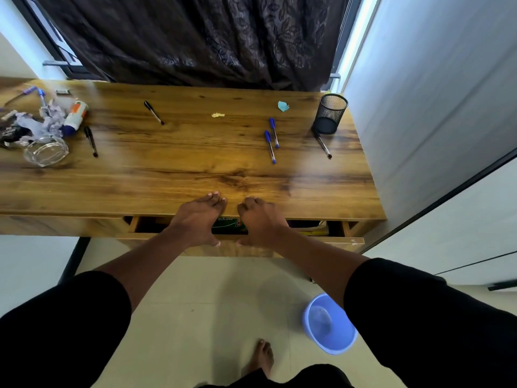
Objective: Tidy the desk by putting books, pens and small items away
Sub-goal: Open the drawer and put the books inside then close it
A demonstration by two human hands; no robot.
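My left hand (197, 217) and my right hand (260, 219) lie side by side over the front edge of the wooden desk (167, 175). The left fingers rest fairly straight on the desk top; the right fingers are curled there. Both thumbs touch the front of a slightly open drawer (321, 243), where a green book (228, 227) shows between the hands. Two blue pens (272, 141) lie right of centre. Black pens lie at the middle back (153, 112), at the left (91, 141) and beside the black mesh pen holder (330, 113).
At the desk's left end are crumpled paper (42, 124), a glue bottle (75, 117) and a glass ashtray (46, 151). A yellow scrap (217, 115) and a blue scrap (283, 106) lie near the back. A blue bucket (330, 323) stands on the floor at the right.
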